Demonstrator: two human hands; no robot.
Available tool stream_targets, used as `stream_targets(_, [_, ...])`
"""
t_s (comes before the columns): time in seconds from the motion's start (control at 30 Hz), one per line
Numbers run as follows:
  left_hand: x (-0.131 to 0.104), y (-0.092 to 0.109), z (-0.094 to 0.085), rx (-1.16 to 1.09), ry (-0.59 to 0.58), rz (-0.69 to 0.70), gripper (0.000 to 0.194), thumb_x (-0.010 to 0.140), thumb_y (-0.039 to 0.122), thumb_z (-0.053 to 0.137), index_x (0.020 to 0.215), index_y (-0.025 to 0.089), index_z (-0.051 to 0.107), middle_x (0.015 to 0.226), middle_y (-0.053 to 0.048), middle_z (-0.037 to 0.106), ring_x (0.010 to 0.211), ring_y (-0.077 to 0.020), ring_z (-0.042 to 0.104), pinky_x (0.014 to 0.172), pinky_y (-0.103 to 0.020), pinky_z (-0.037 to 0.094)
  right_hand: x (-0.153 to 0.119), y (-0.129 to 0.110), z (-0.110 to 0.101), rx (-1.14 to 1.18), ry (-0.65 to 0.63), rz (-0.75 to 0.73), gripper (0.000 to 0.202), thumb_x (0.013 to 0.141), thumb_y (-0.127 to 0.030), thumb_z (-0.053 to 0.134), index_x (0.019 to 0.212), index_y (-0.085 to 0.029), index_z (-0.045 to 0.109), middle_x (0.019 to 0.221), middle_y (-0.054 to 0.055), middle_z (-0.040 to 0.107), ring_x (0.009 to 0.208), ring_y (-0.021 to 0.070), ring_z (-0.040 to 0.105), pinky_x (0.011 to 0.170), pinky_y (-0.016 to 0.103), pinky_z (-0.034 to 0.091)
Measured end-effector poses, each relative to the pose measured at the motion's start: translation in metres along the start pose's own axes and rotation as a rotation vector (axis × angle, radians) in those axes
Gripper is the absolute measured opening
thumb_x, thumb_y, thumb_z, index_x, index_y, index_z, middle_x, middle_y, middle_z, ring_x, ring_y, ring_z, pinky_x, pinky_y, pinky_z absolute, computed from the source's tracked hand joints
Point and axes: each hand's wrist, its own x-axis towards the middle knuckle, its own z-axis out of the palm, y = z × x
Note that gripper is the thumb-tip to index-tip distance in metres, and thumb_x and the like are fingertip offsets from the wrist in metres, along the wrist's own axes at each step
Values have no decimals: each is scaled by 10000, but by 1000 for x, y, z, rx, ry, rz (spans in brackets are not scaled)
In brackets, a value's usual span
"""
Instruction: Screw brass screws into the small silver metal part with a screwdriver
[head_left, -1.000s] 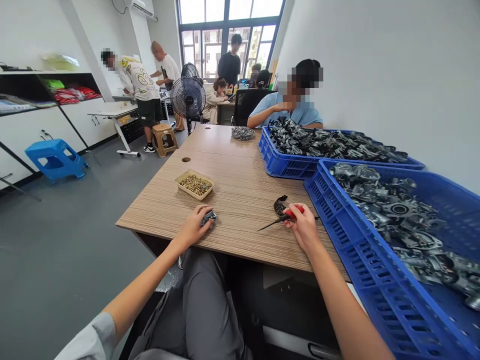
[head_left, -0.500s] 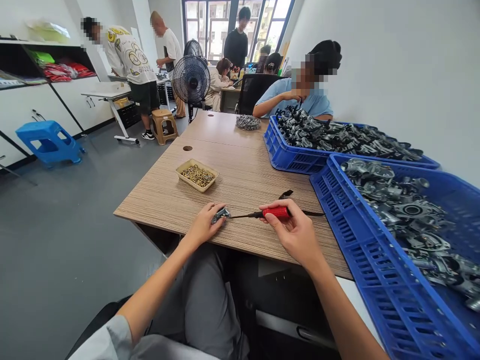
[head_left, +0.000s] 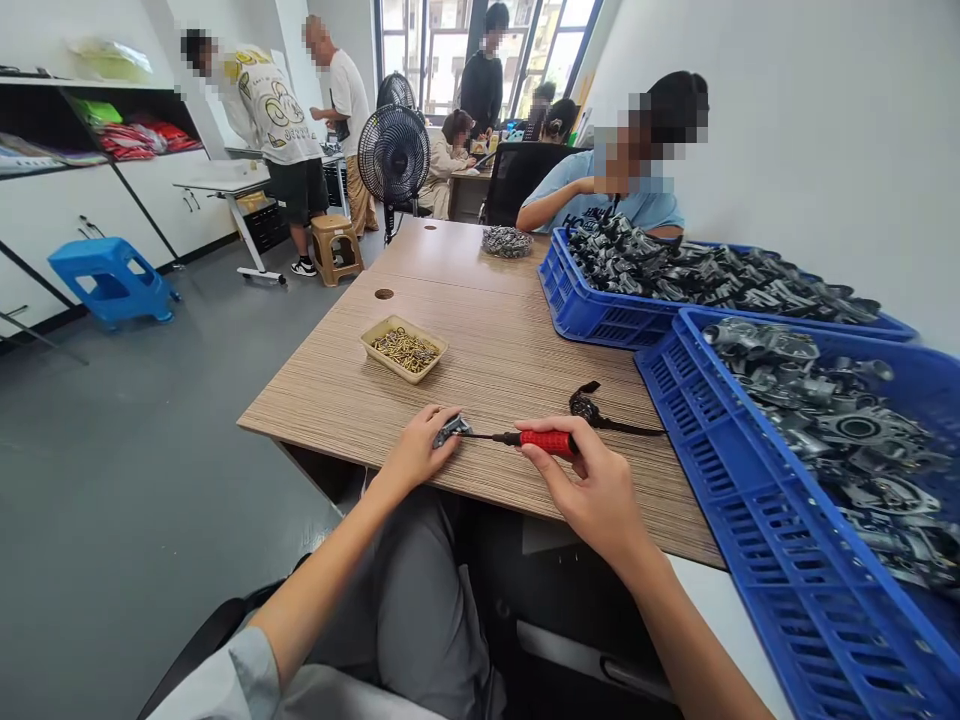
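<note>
Near the table's front edge, my left hand [head_left: 417, 448] grips a small grey metal casting [head_left: 452, 430] and steadies it on the wood. My right hand [head_left: 600, 485] is closed around the red handle of a screwdriver [head_left: 547, 441]. The screwdriver lies nearly level, its thin dark shaft pointing left with the tip at the casting; whether it sits in a screw is too small to tell. Beyond my left hand stands a cream tray [head_left: 414, 376] of small brass-coloured screws. A black wristwatch-like strap [head_left: 592, 408] lies just past my right hand.
A blue crate [head_left: 694, 450] of metal castings stands close on my right. Behind it is another blue crate [head_left: 559, 300], heaped with dark and silver parts. A clear bag of small parts [head_left: 506, 242] lies at the far end. A person in light blue [head_left: 555, 190] sits across the table.
The right hand and screwdriver have shifted slightly left relative to the strap, which shows more fully. The screwdriver tip stays at the casting. The whole view has shifted a little.
</note>
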Motion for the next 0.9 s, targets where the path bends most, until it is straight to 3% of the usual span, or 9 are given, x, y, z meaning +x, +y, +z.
stream_targets(0.5, [-1, 0, -1, -8, -3, -9, 445, 995, 277, 589, 1438, 248, 557, 1289, -109, 628, 1219, -256, 620, 1100, -426, 496, -4, -10, 3, -81, -57, -39, 166, 1013, -340, 623, 1160, -263, 631, 1130, 62, 780, 1036, 238, 757, 936, 389, 603])
stream_targets(0.9, [-4, 1, -2, -1, -12, -11, 444, 999, 264, 583, 1440, 231, 553, 1330, -119, 620, 1247, -257, 618, 1114, -421, 484, -8, -11, 4, -148, -88, -78, 152, 1030, -315, 606, 1168, -252, 613, 1126, 54, 782, 1015, 217, 768, 905, 348, 605])
